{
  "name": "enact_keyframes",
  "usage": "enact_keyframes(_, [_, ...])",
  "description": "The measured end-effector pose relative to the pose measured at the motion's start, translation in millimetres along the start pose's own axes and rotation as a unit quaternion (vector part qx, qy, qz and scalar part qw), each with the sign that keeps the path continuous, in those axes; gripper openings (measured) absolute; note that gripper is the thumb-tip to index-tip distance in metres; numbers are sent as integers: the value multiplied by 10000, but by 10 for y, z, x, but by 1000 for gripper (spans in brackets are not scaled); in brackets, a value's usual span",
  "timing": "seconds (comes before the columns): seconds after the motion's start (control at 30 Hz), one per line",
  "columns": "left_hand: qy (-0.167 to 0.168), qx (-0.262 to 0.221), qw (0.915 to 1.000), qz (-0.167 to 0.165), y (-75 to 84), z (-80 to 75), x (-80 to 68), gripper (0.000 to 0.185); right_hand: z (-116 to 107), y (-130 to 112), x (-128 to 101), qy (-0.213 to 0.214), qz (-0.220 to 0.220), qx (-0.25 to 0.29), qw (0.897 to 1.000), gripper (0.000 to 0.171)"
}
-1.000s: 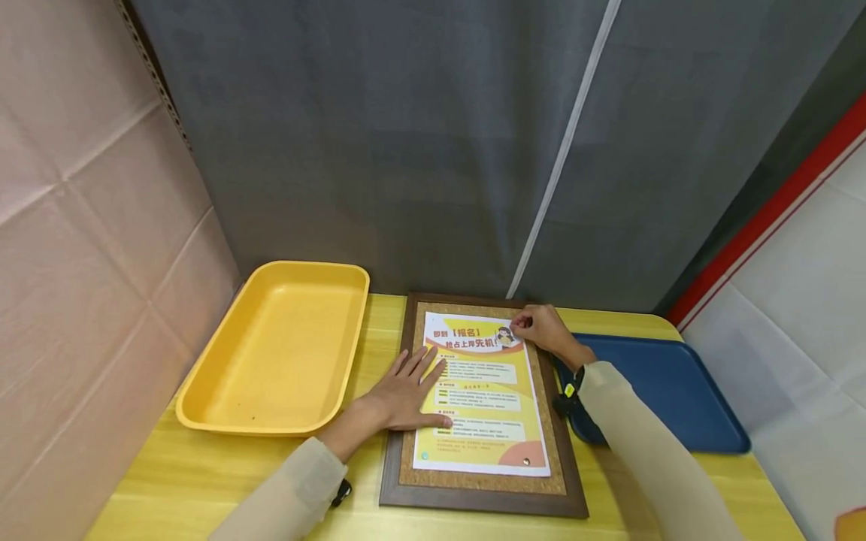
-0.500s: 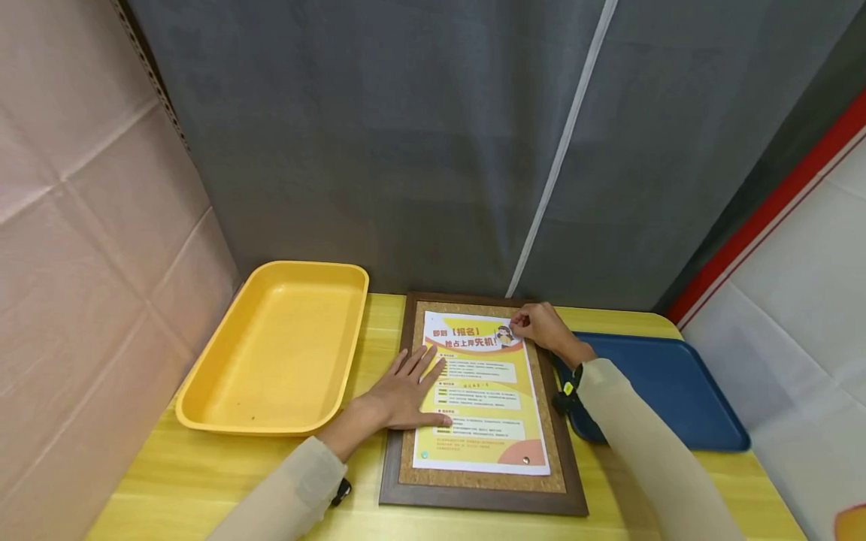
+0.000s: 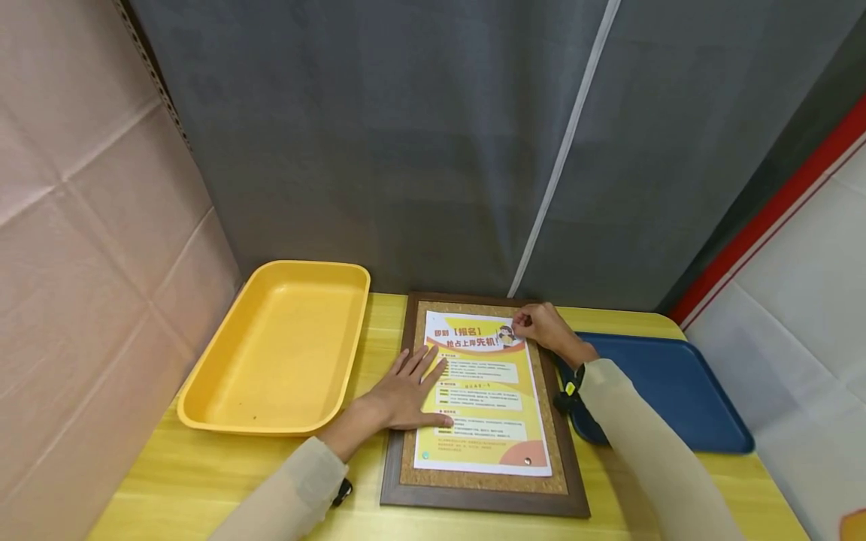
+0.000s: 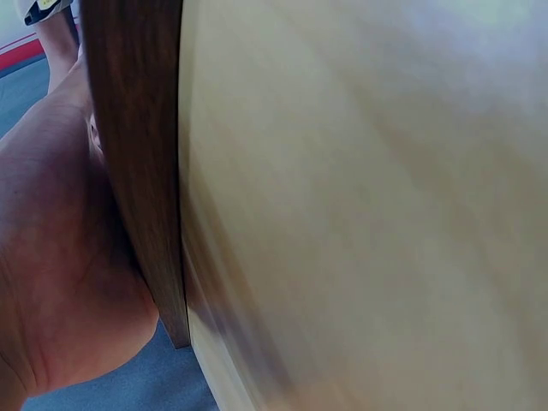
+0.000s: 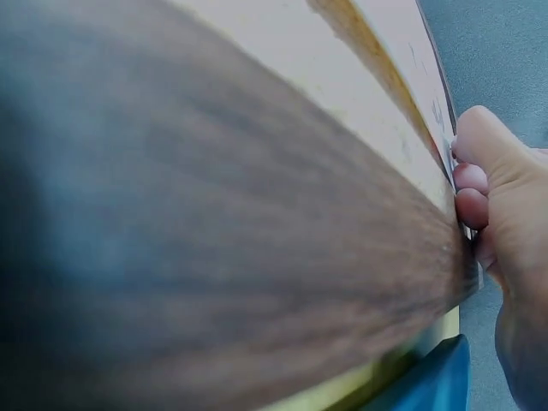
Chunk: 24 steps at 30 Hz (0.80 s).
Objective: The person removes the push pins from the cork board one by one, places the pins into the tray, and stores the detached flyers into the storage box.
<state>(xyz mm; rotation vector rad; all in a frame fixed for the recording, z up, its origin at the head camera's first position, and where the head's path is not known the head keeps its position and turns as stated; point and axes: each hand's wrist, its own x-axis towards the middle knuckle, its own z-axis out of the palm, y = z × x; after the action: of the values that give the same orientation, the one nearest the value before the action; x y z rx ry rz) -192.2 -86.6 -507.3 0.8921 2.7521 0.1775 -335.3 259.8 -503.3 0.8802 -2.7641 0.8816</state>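
A yellow and white poster (image 3: 483,398) lies on a cork board in a dark wooden frame (image 3: 483,502), flat on the table. My left hand (image 3: 409,391) rests flat on the poster's left edge with straight fingers; in the left wrist view the palm (image 4: 51,257) lies against the frame (image 4: 137,171). My right hand (image 3: 519,324) has its fingers curled at the poster's top right corner and pinches a small pushpin, mostly hidden by the fingertips (image 5: 471,184). Pushpins (image 3: 525,460) sit in the poster's lower corners.
A yellow tray (image 3: 271,428) with nothing in it stands left of the board. A blue tray (image 3: 670,391) lies on the right under my right forearm. A grey curtain hangs close behind the wooden table (image 3: 203,481), and a cardboard wall stands on the left.
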Motion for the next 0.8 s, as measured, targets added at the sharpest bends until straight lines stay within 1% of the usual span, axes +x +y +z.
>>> enact_keyframes(0.27, [-14,16,10000,-54,-34,38,25,114,19,46,0,52,-35,80,9999,7])
enact_keyframes(0.37, [-42,87,9999,-73,-9,-4,7,113,23,49,1,100,-24,83,9999,7])
enact_keyframes(0.5, [-71,173,9998,-85,-1,-10,-2,112,41,53,-7,162,0,97,9998,6])
enact_keyframes(0.6, [-63,139,9999,-65,-18,30,13,112,45,51,-19,209,-34,151,9997,6])
enact_keyframes(0.8, [-55,131,9999,-83,-18,43,17,112,48,85,-25,292,-59,198,9994,6])
